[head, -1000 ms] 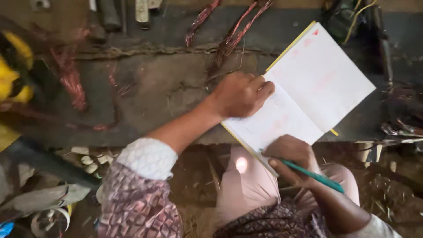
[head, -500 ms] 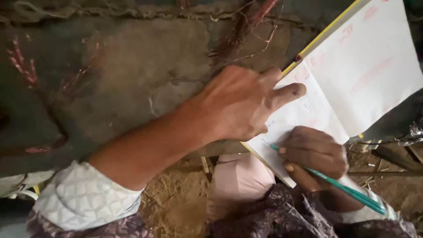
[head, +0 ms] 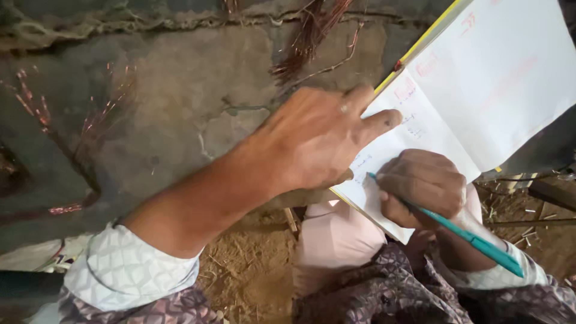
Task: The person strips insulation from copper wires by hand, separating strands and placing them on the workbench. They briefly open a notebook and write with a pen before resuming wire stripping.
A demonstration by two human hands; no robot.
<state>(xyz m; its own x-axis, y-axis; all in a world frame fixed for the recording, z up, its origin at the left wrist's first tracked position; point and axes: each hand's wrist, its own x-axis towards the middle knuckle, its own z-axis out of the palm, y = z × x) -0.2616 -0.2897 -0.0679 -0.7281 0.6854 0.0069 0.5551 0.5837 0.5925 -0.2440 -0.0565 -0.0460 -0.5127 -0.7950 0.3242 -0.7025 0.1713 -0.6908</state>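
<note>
An open white notebook (head: 492,84) with a yellow cover edge lies on a worn grey stone slab (head: 162,102). My left hand (head: 318,135) rests flat on its lower left page, fingers spread, pressing the page down. My right hand (head: 423,186) grips a teal pen (head: 462,234), whose tip touches the page just below my left hand. Faint handwriting shows on the page near my fingers. My knee in pale pink cloth (head: 333,240) sits under the notebook's near corner.
Bundles of thin copper wire (head: 306,36) lie at the slab's far edge, with more strands (head: 36,105) at the left. Sandy ground with straw (head: 252,270) is below the slab. Dark rods and debris (head: 540,198) lie at the right.
The camera has come much closer to the notebook. My left hand stays on the page and my right hand keeps the pen on the paper, shifted slightly.
</note>
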